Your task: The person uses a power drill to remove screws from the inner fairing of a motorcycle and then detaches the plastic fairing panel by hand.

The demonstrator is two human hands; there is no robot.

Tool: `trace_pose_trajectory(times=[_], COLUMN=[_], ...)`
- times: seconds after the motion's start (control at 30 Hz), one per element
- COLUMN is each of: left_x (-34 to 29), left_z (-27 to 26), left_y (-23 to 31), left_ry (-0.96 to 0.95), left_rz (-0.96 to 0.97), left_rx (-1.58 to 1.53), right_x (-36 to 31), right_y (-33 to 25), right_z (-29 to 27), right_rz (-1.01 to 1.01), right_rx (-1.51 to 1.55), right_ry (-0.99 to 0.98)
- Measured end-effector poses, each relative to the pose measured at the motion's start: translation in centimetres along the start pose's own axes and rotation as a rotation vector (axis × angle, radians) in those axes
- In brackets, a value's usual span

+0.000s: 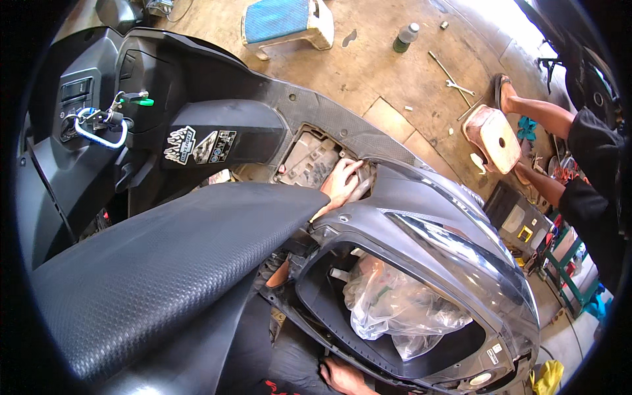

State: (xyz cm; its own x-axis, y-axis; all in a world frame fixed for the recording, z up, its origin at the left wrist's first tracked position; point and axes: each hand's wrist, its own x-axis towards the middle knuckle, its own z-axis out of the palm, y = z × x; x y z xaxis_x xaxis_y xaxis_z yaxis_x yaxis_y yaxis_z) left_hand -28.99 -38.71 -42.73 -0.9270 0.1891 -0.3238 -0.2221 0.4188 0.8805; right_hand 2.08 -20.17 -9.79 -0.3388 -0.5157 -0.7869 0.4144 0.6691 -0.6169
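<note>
Scooter (408, 197) with big black seat (151, 263) tipped up and storage bin (329, 309) open under it. Left hand (342, 181) up past the front end of the bin, fingers curled over the edge where grey side panel (447, 217) meets the dirty battery cover (309, 161); gripping that panel edge, not flat, not wide open. Panel's long side running from that hand down and to the right, along the bin. Right hand (345, 376) low down at the near rim of the bin, mostly hidden, so cannot tell how open or what held. Left hand much closer to the panel's front end than right hand. Crinkly clear plastic bag (395, 309) inside the bin, between the two hands. Keys on a blue clip (99, 125) far left of the bin. Another person on a small stool (494, 138) far right of the bin, wrenches (454, 79) on the floor near them.
</note>
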Motion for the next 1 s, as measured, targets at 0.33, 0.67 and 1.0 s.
trace_pose_trajectory(times=[0.33, 0.67, 1.0], left_x=[1.0, 1.2, 1.3], left_z=[0.2, 0.6, 0.9], left_y=[0.6, -0.2, 1.2], left_ry=[0.090, 0.118, 0.127], left_rz=[-0.321, -0.433, -0.361], left_rx=[-0.194, -0.145, -0.174], right_x=[-4.6, 11.1, 22.8], right_y=[-5.5, -8.7, -9.4], right_z=[-23.1, -40.0, -36.9], right_rz=[-0.331, -0.508, -0.485], right_rx=[0.610, -0.265, -0.313], right_ry=[-0.458, 0.230, -0.175])
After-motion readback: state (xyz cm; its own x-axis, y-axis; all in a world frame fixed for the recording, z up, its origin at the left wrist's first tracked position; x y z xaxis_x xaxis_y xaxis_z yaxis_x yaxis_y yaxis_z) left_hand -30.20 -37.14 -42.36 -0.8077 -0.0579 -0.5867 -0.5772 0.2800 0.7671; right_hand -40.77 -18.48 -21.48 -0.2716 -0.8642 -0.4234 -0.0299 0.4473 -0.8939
